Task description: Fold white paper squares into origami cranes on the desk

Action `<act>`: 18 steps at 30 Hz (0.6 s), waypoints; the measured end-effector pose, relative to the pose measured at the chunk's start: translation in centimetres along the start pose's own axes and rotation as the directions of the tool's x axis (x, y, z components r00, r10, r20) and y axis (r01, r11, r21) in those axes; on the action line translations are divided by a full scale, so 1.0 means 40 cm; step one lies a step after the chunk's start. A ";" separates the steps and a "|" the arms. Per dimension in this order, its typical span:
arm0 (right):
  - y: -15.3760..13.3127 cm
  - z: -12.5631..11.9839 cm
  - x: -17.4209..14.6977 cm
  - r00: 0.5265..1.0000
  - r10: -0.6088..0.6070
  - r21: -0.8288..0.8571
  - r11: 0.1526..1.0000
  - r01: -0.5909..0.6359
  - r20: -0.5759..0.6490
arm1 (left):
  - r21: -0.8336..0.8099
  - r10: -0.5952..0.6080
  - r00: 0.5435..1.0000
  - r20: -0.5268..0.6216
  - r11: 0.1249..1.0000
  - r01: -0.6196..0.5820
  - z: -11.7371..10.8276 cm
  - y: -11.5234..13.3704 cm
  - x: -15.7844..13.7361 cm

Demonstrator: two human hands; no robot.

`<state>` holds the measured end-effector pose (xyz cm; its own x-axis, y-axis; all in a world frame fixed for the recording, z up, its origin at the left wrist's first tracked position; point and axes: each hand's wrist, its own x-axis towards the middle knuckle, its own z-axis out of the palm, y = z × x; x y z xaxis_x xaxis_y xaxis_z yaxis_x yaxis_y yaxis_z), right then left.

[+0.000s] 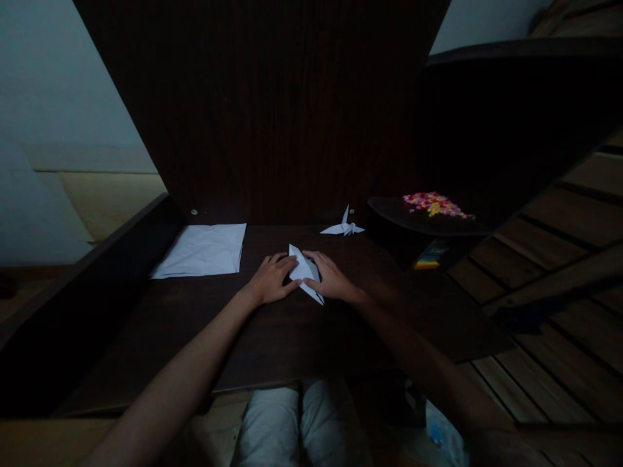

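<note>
A sheet of white paper (302, 267), folded into a narrow pointed shape, lies on the dark desktop in front of me. My left hand (270, 279) grips its left side, thumb and fingertips resting on the paper. From the right, my right hand (331, 275) holds the opposite side, its thumb across the lower part and its fingers partly behind the far edge. One pointed end sticks out away from me, the other toward me. Beyond my right hand a finished-looking white origami crane (344, 227) stands near the back panel.
White paper sheets (204, 250) lie in a stack at the left. A small shelf (389, 214) at the right carries a pile of pink and yellow bits (435, 204), with a yellow-edged item (427, 264) under it. A low side board (87, 272) bounds the desk's left.
</note>
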<state>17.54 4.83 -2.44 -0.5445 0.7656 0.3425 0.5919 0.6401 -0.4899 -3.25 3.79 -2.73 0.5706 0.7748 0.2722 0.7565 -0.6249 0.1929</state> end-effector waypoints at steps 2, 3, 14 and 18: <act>-0.001 -0.001 0.001 1.000 -0.001 -0.015 1.000 0.002 0.020 | 0.022 0.018 1.000 0.000 1.000 -0.018 -0.001 0.001 0.000; -0.002 -0.002 0.002 1.000 0.000 -0.018 1.000 0.000 0.031 | 0.030 0.023 1.000 -0.003 0.999 -0.023 -0.001 0.001 0.000; 0.000 -0.008 -0.002 0.998 -0.004 -0.004 1.000 0.005 0.063 | -0.026 0.078 0.997 -0.010 0.997 -0.078 -0.002 0.003 0.004; 0.006 -0.003 -0.003 0.998 -0.013 -0.004 1.000 0.014 0.055 | -0.040 0.092 0.996 -0.004 0.995 -0.093 -0.002 0.005 0.008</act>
<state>17.82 4.90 -2.48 -0.5844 0.7522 0.3043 0.5867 0.6508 -0.4819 -2.94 3.91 -2.51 0.6367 0.7133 0.2931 0.6870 -0.6973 0.2046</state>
